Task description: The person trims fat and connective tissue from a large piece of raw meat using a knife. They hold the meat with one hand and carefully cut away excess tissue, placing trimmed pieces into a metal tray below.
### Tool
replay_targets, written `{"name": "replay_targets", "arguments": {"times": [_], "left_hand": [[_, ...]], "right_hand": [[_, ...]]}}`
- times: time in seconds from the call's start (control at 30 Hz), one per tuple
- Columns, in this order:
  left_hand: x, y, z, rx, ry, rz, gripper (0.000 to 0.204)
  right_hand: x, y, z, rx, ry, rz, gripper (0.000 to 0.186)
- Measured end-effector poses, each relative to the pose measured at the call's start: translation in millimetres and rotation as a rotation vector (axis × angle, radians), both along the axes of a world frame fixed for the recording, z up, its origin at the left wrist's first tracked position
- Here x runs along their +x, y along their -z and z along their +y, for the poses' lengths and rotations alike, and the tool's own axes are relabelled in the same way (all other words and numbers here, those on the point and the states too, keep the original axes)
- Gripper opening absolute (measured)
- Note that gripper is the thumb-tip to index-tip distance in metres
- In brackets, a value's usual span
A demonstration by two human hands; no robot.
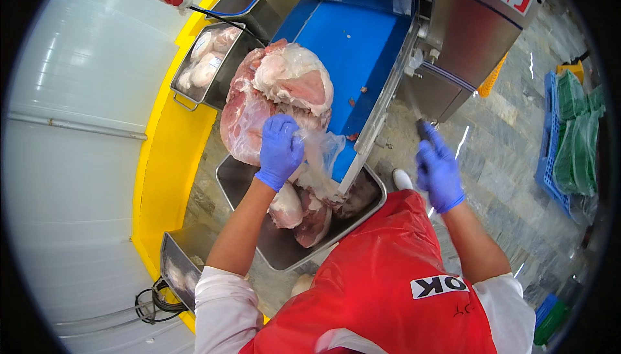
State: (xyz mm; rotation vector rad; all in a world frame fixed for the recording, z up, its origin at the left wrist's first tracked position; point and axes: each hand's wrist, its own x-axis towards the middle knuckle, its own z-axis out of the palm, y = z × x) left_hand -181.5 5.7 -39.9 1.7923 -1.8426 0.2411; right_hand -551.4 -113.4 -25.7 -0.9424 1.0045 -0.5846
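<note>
My left hand (281, 150), in a blue glove, is closed at the near edge of a large piece of raw meat (246, 111). Crumpled clear plastic film (320, 153) trails from its fingers and hangs down to the right. The meat, pink with white fat, rests on the near left end of a blue conveyor belt (362, 50). Off to the right, above the floor, my right hand (440, 171) is wrapped round the dark handle of a knife (423, 130). The thin blade points away from me and is blurred.
Below the belt end stands a metal tub (284, 265) holding more meat (313, 220). Another metal bin (223, 79) with wrapped meat sits by the yellow wall guard (165, 166). A steel machine (433, 30) borders the belt; a blue crate (546, 140) stands far right.
</note>
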Motion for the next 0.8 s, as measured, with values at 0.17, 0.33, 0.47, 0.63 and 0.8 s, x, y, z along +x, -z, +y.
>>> {"name": "replay_targets", "arguments": {"times": [0.17, 0.33, 0.47, 0.63, 0.8], "left_hand": [[7.4, 7.1, 4.3, -0.169, -0.123, 0.149, 0.014], [13.3, 12.9, -0.1, -0.265, -0.14, 0.206, 0.015], [14.9, 15.4, 11.8, -0.213, -0.143, 0.228, 0.016], [-5.2, 12.9, 18.5, -0.233, -0.171, 0.186, 0.016], [-9.4, -13.5, 19.9, -0.091, -0.1, 0.115, 0.017]], "right_hand": [[-34.6, -25.6, -23.1, -0.396, -0.291, 0.249, 0.063], [-0.2, -22.5, 23.0, -0.558, -0.546, 0.034, 0.058], [31.2, -14.6, 26.6, -0.328, -0.488, 0.081, 0.057], [35.6, -38.0, 12.5, -0.285, -0.485, 0.221, 0.052], [47.8, -57.2, -12.0, -0.341, -0.503, 0.277, 0.046]]}}
